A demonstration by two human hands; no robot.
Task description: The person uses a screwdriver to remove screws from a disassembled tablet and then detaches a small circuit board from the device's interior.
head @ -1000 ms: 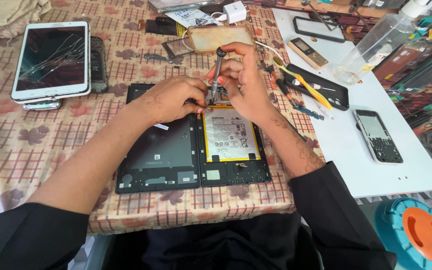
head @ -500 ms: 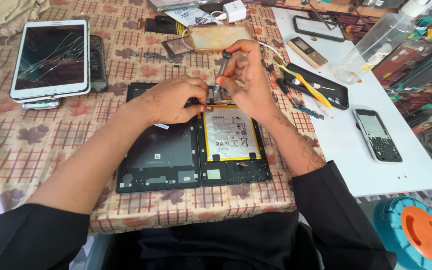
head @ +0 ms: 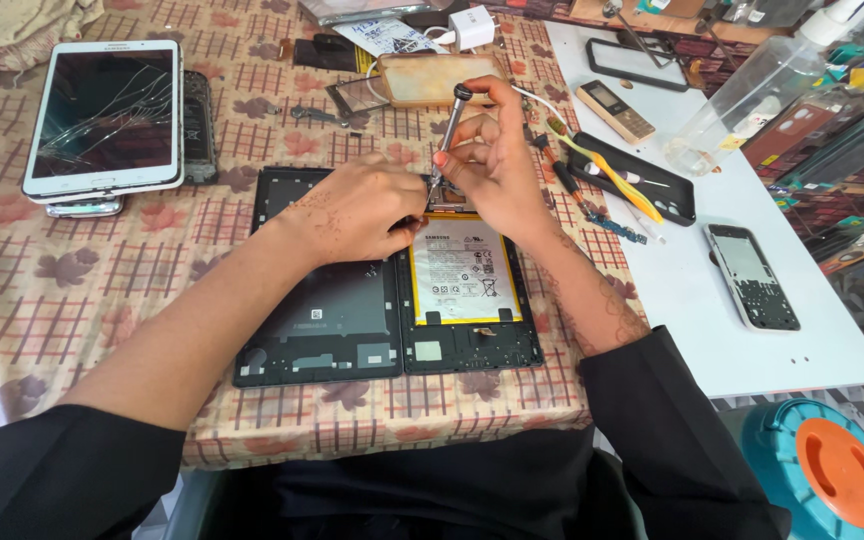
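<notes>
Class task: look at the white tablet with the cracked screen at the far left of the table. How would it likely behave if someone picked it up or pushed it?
The white tablet looks stiff and flat, so it would probably lift as one slab. Its screen is webbed with cracks, so it is likely fragile and might shed splinters. It rests partly on another device, so a push may make it rock.

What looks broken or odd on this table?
The white tablet at the far left has a badly cracked screen, with lines spreading across the glass. The dark tablet under the hands lies opened, its battery exposed. Small tools lie scattered beyond it.
</notes>
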